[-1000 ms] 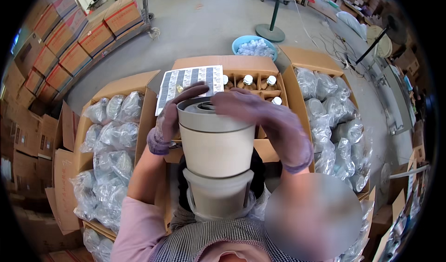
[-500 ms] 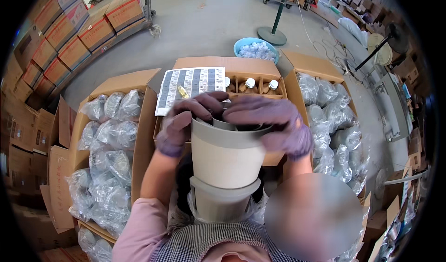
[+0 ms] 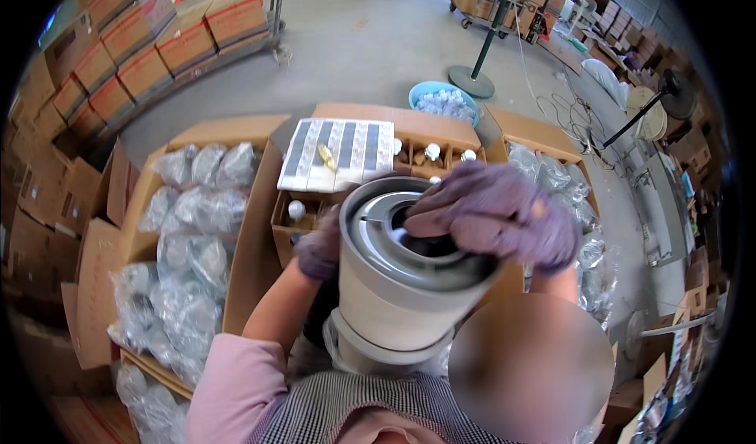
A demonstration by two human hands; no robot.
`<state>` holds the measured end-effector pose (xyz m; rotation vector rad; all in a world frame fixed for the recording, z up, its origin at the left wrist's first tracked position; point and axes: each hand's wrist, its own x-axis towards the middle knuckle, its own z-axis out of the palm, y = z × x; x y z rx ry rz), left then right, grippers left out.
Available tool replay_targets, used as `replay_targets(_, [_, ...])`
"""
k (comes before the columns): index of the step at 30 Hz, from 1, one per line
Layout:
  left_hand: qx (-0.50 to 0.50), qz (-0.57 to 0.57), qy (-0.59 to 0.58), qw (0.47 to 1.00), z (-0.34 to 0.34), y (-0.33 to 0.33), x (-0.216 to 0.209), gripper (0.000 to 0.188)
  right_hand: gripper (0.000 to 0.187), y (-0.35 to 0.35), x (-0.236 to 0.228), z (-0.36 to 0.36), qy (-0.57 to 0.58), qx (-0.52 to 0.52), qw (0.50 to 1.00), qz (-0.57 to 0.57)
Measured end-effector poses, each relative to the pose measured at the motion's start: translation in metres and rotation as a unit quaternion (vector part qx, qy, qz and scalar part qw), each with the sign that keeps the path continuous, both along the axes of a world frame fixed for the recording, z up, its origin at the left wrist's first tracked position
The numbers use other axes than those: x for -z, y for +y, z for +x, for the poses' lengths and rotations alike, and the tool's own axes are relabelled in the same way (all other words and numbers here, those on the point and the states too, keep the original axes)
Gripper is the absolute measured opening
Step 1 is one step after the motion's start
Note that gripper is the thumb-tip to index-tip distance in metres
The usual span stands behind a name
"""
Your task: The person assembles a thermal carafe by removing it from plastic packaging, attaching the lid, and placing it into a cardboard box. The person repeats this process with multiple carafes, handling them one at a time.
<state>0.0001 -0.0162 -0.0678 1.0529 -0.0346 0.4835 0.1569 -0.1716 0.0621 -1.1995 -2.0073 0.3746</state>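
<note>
A pale bucket (image 3: 394,306) with a grey rim stands tilted on a second grey bucket (image 3: 352,350) in front of my apron. Inside its mouth lies a shiny grey ring-shaped piece (image 3: 376,236) with a dark round hole. My left hand (image 3: 321,243), in a purple-brown glove, grips the bucket's left side, its fingers partly hidden behind the wall. The gloved right hand (image 3: 500,215) is above the mouth, somewhat blurred. Its fingers are closed together and dip into the ring's hole; what they hold there is hidden.
Behind the bucket is a carton (image 3: 287,235) of white-capped bottles (image 3: 431,152), partly covered by a label sheet (image 3: 339,154) with a small gold item (image 3: 327,157). Cartons of plastic-wrapped pieces (image 3: 189,278) flank it. Beyond stand a blue basin (image 3: 421,89) and a fan (image 3: 471,81).
The bucket has tipped so its mouth and the ring inside show. My left hand has slid down its side; my right hand has moved right, fingers now in the hole. The view has shifted.
</note>
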Motion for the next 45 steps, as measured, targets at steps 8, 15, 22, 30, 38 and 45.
replay_targets(8, [0.12, 0.08, 0.07, 0.987, -0.022, -0.059, 0.045, 0.044, 0.034, -0.036, -0.037, -0.043, -0.101, 0.025, 0.992, -0.066])
replay_targets(15, [-0.008, 0.245, 0.223, 0.943, -0.061, -0.039, 0.042, 0.039, 0.048, -0.033, -0.029, -0.017, -0.025, -0.009, 0.984, -0.178])
replay_targets(22, [0.153, 0.524, -0.041, 0.837, -0.134, 0.017, 0.013, 0.094, 0.041, -0.046, -0.026, 0.008, 0.031, 0.018, 0.969, -0.244])
replay_targets(30, [0.164, 0.597, -0.045, 0.784, -0.153, 0.023, 0.029, 0.027, 0.041, -0.055, 0.014, -0.045, 0.102, 0.18, 0.978, -0.031])
replay_targets(38, [0.037, 0.276, -0.244, 0.929, -0.07, 0.052, -0.017, 0.035, 0.025, -0.026, 0.018, -0.076, -0.082, 0.228, 0.959, 0.144])
replay_targets(45, [-0.067, 0.153, -0.2, 0.965, -0.072, 0.009, -0.026, 0.059, 0.039, -0.014, 0.033, -0.08, 0.05, 0.301, 0.941, 0.148])
